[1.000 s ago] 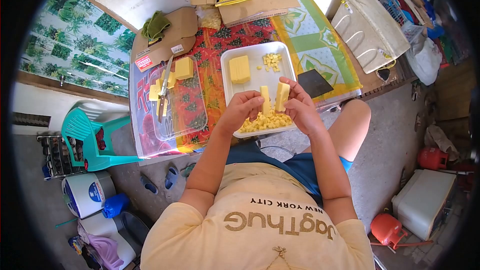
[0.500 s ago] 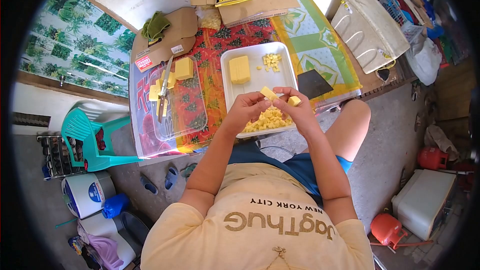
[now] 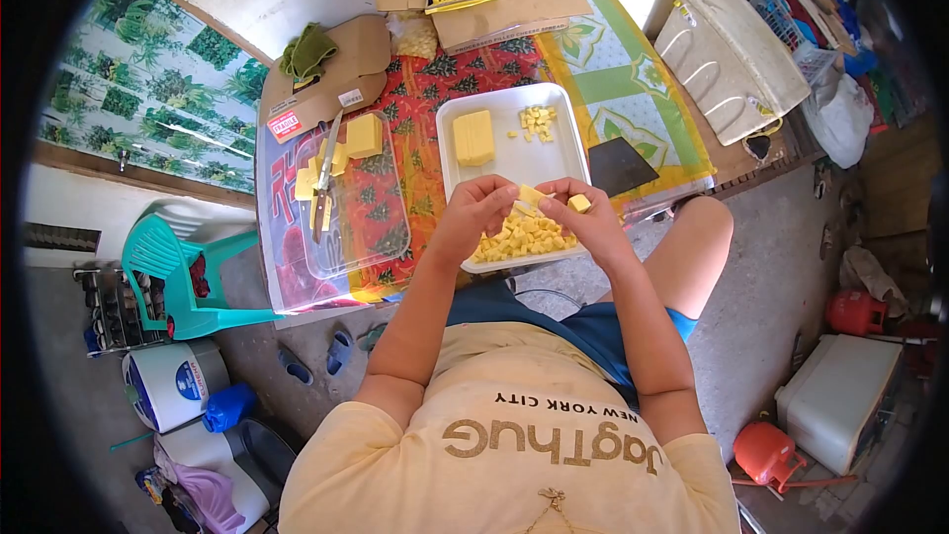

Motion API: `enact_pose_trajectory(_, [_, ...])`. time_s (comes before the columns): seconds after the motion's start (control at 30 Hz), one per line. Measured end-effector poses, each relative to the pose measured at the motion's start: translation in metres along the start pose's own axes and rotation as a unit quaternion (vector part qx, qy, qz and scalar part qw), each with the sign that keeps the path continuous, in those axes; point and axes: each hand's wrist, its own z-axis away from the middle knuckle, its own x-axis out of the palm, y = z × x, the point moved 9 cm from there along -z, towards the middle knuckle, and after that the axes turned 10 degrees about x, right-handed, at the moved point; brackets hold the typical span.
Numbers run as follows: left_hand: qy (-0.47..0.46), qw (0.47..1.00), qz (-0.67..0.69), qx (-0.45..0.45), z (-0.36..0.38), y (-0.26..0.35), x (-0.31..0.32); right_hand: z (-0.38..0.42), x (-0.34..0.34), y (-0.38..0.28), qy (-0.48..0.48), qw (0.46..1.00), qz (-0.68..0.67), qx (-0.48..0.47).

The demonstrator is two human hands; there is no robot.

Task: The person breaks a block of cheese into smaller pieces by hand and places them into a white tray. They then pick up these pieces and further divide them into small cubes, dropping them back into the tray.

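Head view: one yellow stick (image 3: 531, 195) is held at the fingertips between the left hand (image 3: 482, 215) and the right hand (image 3: 585, 220), which are kept close together above the near half of one white tray (image 3: 522, 160). A second yellow piece (image 3: 579, 204) is gripped in the right hand, its end left showing beyond the fingers. Beneath both hands, one heap of cubes (image 3: 529, 240) is spread, too crowded to be counted. At the tray's far side, one large block (image 3: 474, 138) is set on the left and one smaller cluster (image 3: 537, 123) of cubes on the right. Farther left, one knife (image 3: 325, 178) is laid over smaller pieces (image 3: 306, 181) on one clear lid (image 3: 381, 222), near another block (image 3: 364, 135).
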Motion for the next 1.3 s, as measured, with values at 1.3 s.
enact_pose_trajectory(1.3, [-0.144,0.913,-0.381,-0.004,0.002,-0.038,-0.010,-0.006,-0.011,0.002,0.013,1.000,-0.012,0.003])
